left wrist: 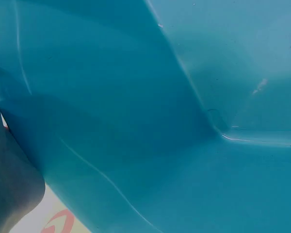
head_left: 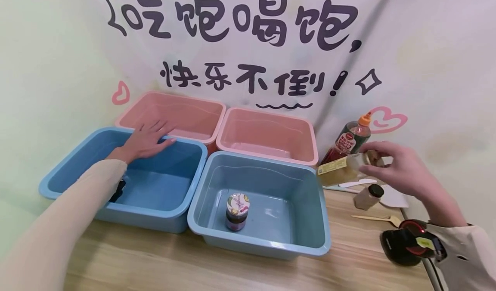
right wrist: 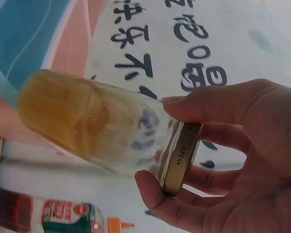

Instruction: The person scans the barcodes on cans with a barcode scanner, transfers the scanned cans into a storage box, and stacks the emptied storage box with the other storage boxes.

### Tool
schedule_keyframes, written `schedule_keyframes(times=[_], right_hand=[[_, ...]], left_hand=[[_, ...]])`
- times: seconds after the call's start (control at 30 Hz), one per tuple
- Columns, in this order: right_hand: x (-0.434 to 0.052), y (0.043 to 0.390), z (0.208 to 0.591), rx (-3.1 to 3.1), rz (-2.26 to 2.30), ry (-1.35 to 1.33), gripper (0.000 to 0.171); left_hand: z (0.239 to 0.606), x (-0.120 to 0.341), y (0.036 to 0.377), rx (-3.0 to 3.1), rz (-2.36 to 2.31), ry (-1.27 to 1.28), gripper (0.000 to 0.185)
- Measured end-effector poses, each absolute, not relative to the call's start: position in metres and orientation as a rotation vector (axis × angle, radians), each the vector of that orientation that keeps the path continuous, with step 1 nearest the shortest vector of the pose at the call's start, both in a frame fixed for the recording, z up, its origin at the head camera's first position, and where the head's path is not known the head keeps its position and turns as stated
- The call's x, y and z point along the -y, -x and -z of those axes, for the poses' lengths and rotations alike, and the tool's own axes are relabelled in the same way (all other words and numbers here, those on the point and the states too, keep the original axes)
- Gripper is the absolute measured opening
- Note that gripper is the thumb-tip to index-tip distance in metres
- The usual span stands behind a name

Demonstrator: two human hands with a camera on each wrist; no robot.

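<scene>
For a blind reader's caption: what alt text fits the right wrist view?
A right hand grips a glass jar of yellowish contents by its gold lid, the jar tipped on its side. Behind are a wall banner with dark characters and a lying sauce bottle.

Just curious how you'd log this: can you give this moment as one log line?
left hand: flat on blue bin rim | right hand: holds jar by lid, tilted | small jar: in right blue bin

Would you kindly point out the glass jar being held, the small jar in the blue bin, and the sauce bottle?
glass jar [right wrist: 87,126], right wrist view, glass body.
small jar [head_left: 237,212], head view, side.
sauce bottle [head_left: 350,141], head view, label.
</scene>
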State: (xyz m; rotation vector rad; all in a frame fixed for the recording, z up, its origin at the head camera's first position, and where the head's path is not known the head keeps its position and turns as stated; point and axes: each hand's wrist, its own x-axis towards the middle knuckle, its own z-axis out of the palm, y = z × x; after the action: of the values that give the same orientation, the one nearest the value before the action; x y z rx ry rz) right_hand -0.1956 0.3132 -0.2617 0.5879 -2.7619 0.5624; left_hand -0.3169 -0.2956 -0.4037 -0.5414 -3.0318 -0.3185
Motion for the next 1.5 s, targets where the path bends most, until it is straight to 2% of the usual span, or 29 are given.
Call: schedule_keyframes(times=[0.27,0.53,0.7,1.1,1.5], right_hand=[[-0.361,0.187,0.265,2.862,-0.607,-0.441,0.031],[-0.396,0.166,0.290,3.008,-0.666,-0.212,0.037],[-0.415,0.150,0.302,3.001,-0.769,-0.078,0.034],[-0.433,0.135,0.320,3.134,-0.755,0.206,0.048],[-0.438,0.133,0.335,3.159,-0.850,0.322,0.046]], left_hand=[[0.408,0.300,0.318,3.024,0.293,0.532,0.071],[0.406,0.298,0.319,3.019,0.280,0.530,0.069],[0.406,0.298,0.319,2.984,0.283,0.541,0.070],[0.411,0.302,0.320,2.983,0.283,0.511,0.072],[0.412,0.300,0.320,2.971,0.300,0.530,0.071]])
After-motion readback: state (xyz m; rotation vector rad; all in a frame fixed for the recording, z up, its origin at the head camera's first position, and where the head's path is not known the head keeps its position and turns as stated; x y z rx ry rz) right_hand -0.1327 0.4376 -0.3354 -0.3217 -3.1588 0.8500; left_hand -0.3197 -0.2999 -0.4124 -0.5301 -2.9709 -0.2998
